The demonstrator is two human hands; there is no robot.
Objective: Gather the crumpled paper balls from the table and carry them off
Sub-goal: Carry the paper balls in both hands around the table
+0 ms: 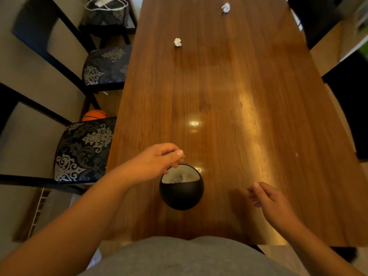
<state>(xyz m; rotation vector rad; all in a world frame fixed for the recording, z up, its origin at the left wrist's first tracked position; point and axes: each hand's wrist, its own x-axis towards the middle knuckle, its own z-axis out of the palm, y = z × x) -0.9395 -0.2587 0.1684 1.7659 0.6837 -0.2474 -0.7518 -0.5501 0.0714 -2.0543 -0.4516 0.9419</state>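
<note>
Long wooden table (229,92) beside patterned chairs (83,152), an orange basketball (94,115) beneath.

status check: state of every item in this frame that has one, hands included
near paper ball: crumpled, on table, untouched
far paper ball: crumpled, on table, untouched
black bin: upright, mouth open, something pale inside, unclear what
left hand: over bin rim, fingers loosely curled, nothing visibly held
right hand: beside the bin, apart from it, empty, loosely open
table: glossy wood
</note>
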